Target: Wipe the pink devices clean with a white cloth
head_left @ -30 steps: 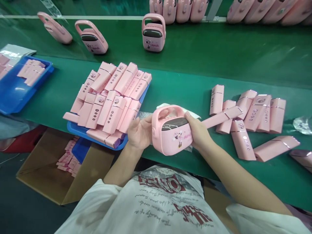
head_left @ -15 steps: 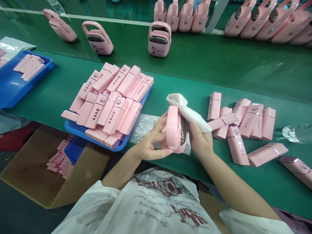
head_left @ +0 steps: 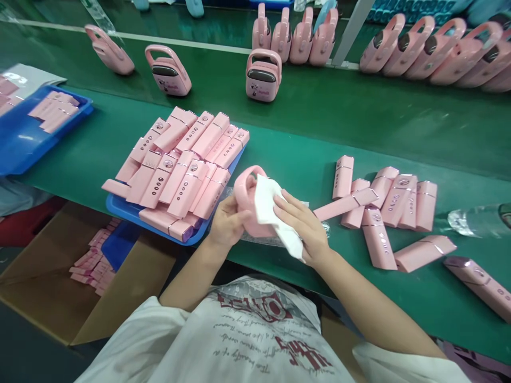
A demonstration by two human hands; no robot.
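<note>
My left hand [head_left: 227,223] grips a pink handled device [head_left: 242,192] by its side, just above the green bench. With my right hand [head_left: 303,226] I hold a white cloth [head_left: 266,198] flat against the device, covering much of its face. The handle loop points away from me. To the left of the device sits a blue tray [head_left: 114,207] heaped with pink bar-shaped units [head_left: 187,186]. More pink bars [head_left: 377,236] lie loose to the right of my right hand. Under my hands, part of a bubble-wrap sheet [head_left: 255,239] shows on the bench.
Finished-looking pink devices [head_left: 263,77] stand on the raised ledge ahead, with several more in rows behind. Another blue tray [head_left: 24,157] is at far left. A cardboard box [head_left: 131,287] with pink bars stands below the bench. A clear plastic bottle [head_left: 475,221] lies at right.
The device has turned from edge-on and shifted left in my left hand. My right hand has brought the cloth from its right edge across its face. The view has shifted slightly.
</note>
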